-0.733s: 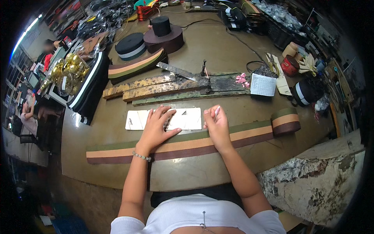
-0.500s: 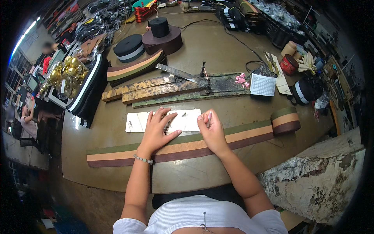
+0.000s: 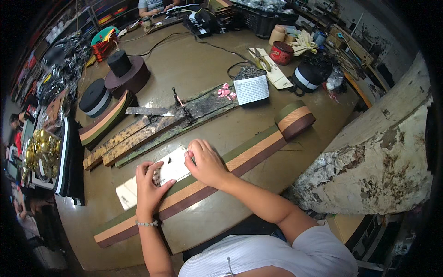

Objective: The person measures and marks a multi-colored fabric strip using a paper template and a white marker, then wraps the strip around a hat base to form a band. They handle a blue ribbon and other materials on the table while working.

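Swung aslant as the view turned, the white card (image 3: 176,170) lies under the spread left hand (image 3: 150,187), its right end at the curled right hand (image 3: 206,164), whose hold is unclear; firm left pressure should keep it flat.

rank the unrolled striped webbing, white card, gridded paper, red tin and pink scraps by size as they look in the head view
Largest to smallest:
1. unrolled striped webbing
2. white card, partly covered
3. gridded paper
4. red tin
5. pink scraps
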Demonstrator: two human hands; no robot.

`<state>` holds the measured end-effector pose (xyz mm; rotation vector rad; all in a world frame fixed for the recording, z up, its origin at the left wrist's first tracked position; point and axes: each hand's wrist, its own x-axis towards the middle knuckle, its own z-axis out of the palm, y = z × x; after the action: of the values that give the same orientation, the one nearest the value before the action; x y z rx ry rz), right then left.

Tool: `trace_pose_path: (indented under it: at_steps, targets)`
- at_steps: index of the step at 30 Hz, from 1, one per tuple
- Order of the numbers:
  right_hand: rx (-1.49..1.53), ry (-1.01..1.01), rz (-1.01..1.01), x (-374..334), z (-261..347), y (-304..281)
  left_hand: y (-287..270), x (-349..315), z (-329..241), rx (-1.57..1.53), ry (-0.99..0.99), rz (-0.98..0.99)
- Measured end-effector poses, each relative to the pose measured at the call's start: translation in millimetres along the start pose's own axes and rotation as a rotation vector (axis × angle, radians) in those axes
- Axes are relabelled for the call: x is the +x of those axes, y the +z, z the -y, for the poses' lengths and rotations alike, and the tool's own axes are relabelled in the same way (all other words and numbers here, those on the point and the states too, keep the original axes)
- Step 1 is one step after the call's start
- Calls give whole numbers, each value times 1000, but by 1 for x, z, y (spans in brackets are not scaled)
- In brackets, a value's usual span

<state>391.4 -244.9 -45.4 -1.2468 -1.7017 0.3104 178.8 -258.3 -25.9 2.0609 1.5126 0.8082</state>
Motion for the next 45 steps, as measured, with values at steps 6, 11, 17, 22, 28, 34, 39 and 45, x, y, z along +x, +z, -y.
trace_pose_path:
  at_steps: [6, 11, 17, 22, 28, 34, 39, 45]
  targets:
    - [217, 202, 275, 3, -5, -11, 0, -1, -4, 126, 177, -152]
    - [277, 135, 246, 2, 10, -13, 0, -1, -8, 301, 265, -220]
    - [133, 44, -250, 47, 9, -97, 6, -6, -19, 70, 378, -408]
    - [-123, 351, -666, 135, -101, -238, 14, -7, -24, -36, 345, -176]
    - [250, 856, -423, 152, -252, -289, 18, -1, -18, -123, 240, -108]
    - [-719, 930, -46, 138, -310, -298, 19, 1, -14, -78, 221, -72]
    - [-401, 991, -140, 134, -323, -295, 18, 1, -16, -35, 210, -48]
    - [-368, 1037, -267, 138, -313, -296, 16, 1, -16, -46, 199, -39]
